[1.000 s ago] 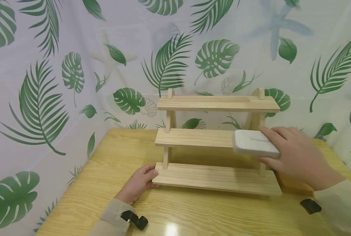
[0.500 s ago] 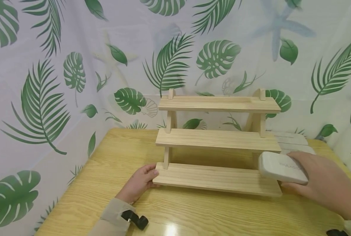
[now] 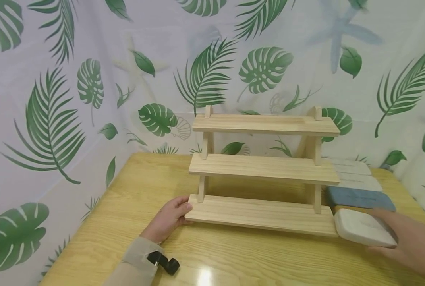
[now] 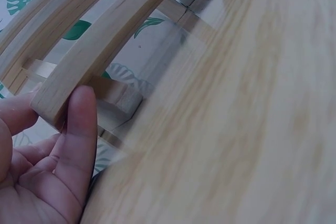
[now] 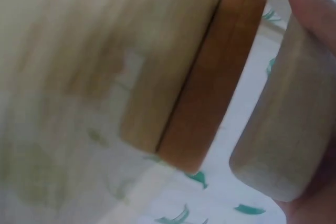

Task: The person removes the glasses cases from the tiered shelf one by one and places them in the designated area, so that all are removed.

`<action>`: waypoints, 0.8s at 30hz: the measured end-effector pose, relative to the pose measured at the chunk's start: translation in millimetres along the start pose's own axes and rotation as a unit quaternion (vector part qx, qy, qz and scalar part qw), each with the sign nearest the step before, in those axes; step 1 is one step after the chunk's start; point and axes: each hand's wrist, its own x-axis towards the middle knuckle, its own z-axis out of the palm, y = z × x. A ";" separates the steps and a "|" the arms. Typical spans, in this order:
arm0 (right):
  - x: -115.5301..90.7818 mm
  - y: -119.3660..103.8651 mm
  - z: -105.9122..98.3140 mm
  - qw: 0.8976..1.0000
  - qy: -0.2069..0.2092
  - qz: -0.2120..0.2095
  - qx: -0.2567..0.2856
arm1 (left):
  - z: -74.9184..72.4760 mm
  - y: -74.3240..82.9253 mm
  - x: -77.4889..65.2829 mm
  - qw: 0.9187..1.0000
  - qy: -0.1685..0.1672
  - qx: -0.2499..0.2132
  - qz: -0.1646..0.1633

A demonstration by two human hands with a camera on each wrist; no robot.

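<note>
A three-tier wooden display stand (image 3: 260,214) stands on the table in the head view. At its lower left corner, my left hand (image 3: 167,218) grips the end of the bottom shelf (image 4: 79,61), thumb and fingers on either side of the board. My right hand (image 3: 412,242) holds a whitish rounded case (image 3: 366,228) beside the right end of the bottom shelf. In the right wrist view the held case (image 5: 286,119) is apart from an orange-brown case (image 5: 215,77). Part of the right hand is cut off by the head view's edge.
Right of the stand, a blue case (image 3: 362,198) lies in a row with pale cases (image 3: 355,180) behind it and the orange-brown one in front. A leaf-patterned curtain (image 3: 155,79) hangs behind the wooden table (image 3: 126,198).
My right hand has carried the whitish case from in front of the middle shelf, down and right to the table beside the stand. The left hand keeps its grip on the bottom shelf.
</note>
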 end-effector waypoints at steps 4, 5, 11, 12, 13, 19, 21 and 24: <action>-5.2 13.1 13.7 1.000 -0.021 0.004 -0.008 | -0.6 0.6 -1.6 1.000 0.005 0.001 -0.001; -5.7 15.8 16.4 1.000 -0.027 0.004 -0.012 | -0.9 0.6 -1.8 1.000 0.006 0.002 0.001; -6.4 27.3 28.9 0.998 -0.060 0.014 -0.023 | -2.3 1.1 -1.3 1.000 0.010 0.006 0.001; -6.7 28.3 30.5 0.998 -0.065 0.015 -0.021 | -2.4 1.1 -1.2 1.000 0.010 0.006 0.001; -7.2 28.9 32.1 0.997 -0.068 0.015 -0.022 | -2.4 1.0 -0.9 1.000 0.011 0.005 0.001; -13.2 28.6 39.8 0.997 -0.071 0.018 -0.032 | -0.2 0.0 0.2 1.000 0.002 0.005 0.002; -14.1 27.9 41.3 0.996 -0.072 0.028 -0.037 | 0.8 0.0 0.1 1.000 -0.001 0.004 0.002; -14.6 26.7 42.6 0.996 -0.067 0.031 -0.046 | 0.9 0.6 -0.2 1.000 0.001 0.004 0.003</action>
